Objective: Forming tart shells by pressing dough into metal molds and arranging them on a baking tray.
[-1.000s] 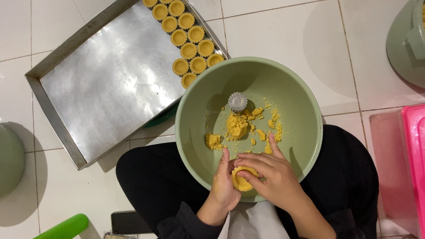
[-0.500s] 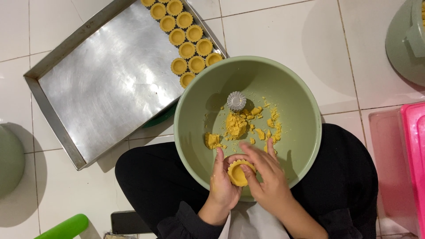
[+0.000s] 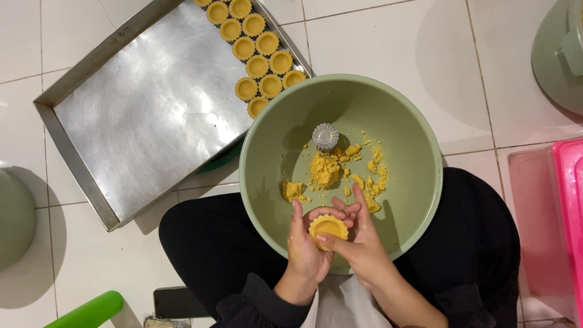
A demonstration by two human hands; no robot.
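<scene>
The small dough-lined tart mould sits between both hands over the near rim of the green bowl. The left hand cups it from below; the right hand grips its edge, thumb pressing the dough.

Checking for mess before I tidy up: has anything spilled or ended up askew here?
Nothing has spilled. Loose dough crumbs stay inside the green bowl, and the filled tart shells sit in tidy rows on the metal tray.
</scene>
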